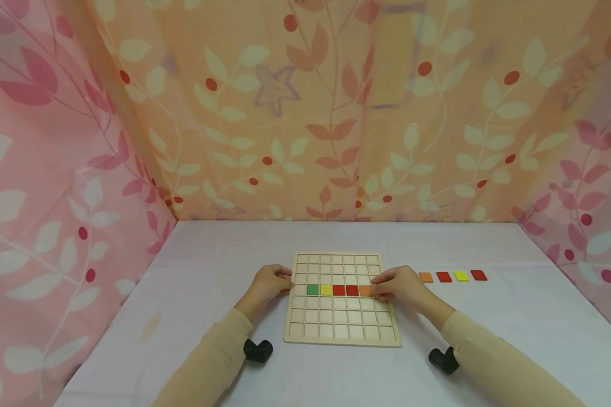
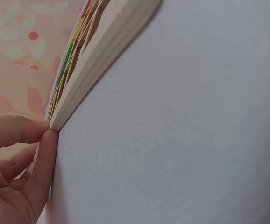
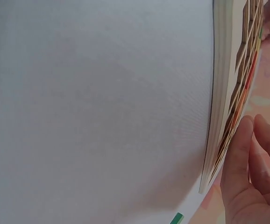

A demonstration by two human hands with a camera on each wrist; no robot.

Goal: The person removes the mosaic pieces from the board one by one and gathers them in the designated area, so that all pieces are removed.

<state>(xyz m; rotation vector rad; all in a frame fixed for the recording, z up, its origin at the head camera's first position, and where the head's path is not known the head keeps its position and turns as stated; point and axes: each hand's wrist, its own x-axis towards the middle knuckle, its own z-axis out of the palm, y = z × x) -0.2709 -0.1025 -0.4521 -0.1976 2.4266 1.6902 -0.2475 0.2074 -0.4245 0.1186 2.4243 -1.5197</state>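
A pale wooden grid board (image 1: 335, 315) lies flat on the table, with a green, a yellow, two red and an orange tile (image 1: 365, 290) side by side in one row of its cells. At its left edge my left hand (image 1: 268, 284) pinches the rim between thumb and finger; the left wrist view shows the fingertips (image 2: 46, 133) meeting there. My right hand (image 1: 401, 287) is over the board's right side, its fingertips at the orange tile. Seen from the right wrist, thumb and forefinger (image 3: 259, 128) are close together, with no tile visible between them.
Right of the board, a row on the white tablecloth (image 1: 224, 243) holds an orange, a red, a yellow (image 1: 461, 276) and another red tile. A green tile (image 3: 177, 218) shows below the right hand. Floral cloth (image 1: 331, 113) walls the table's back and sides.
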